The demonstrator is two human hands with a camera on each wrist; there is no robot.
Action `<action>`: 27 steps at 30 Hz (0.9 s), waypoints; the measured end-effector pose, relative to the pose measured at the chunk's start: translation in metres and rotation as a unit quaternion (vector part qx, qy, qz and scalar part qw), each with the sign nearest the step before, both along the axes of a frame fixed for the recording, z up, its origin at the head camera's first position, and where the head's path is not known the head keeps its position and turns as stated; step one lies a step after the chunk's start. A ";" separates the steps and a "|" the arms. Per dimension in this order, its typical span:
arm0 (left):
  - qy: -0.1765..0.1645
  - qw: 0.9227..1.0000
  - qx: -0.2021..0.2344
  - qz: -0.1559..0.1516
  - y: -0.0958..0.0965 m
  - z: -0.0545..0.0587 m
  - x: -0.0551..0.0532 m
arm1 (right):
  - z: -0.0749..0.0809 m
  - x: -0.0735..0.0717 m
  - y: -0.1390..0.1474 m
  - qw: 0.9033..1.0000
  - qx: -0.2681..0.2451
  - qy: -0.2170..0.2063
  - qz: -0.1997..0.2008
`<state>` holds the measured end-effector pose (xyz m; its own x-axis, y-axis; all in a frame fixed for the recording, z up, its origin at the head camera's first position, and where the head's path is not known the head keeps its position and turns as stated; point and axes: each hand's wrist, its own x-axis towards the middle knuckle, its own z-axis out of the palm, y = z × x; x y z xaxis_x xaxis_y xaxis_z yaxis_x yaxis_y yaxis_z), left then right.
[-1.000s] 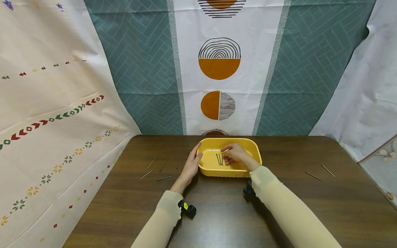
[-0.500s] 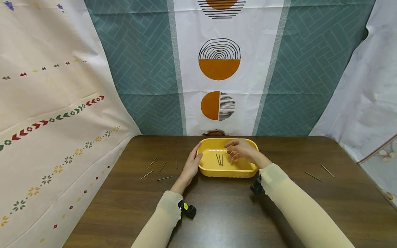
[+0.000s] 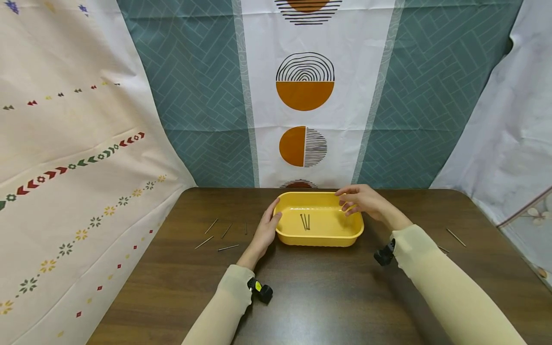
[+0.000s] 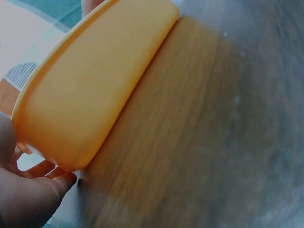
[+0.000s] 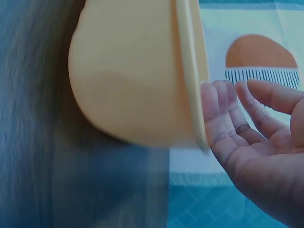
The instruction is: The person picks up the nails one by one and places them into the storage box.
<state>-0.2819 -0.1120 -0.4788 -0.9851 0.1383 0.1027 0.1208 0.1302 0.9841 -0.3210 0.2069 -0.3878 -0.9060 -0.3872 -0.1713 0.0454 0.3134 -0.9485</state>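
Note:
A yellow plastic tray (image 3: pixel 319 241) stands at the far middle of the table. Inside it lie three thin metal nails (image 3: pixel 305 222), close together. My left hand (image 3: pixel 264 232) holds the tray's left end, thumb at the rim and fingers along the outer wall; the left wrist view shows this hand (image 4: pixel 28 190) at a lower corner of the tray. Above the right rim hovers my right hand (image 3: pixel 364 200), fingers loosely bent and nothing held. Seen from the right wrist, that hand (image 5: pixel 259 128) is beside the rim, its fingers relaxed with gaps between them.
Several loose nails (image 3: pixel 226 231) lie on the dark wooden table (image 3: pixel 302 292) left of the tray. Another nail (image 3: pixel 456 237) lies at the right, with one more (image 3: pixel 443 249) partly hidden by the right sleeve. A patterned curtain (image 3: pixel 207 120) hangs behind the table's far edge.
My right hand has risen from beside the nails in the tray and moved right, over the right rim. My left hand stays at the tray's left end. The nails in the tray lie as before.

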 end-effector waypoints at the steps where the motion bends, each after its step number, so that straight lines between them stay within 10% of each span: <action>1: -0.002 1.000 0.000 0.000 0.000 0.000 0.000 | 0.002 0.001 0.004 1.000 0.001 0.003 -0.001; 27: -0.003 1.000 0.005 -0.002 0.000 0.001 0.001 | 0.008 0.027 0.152 0.997 0.053 0.034 -0.035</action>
<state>-0.2806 -0.1121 -0.4779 -0.9851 0.1405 0.0988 0.1159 0.1192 0.9861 -0.2938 0.3589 -0.3798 -0.9412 -0.3048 -0.1460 0.0086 0.4104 -0.9119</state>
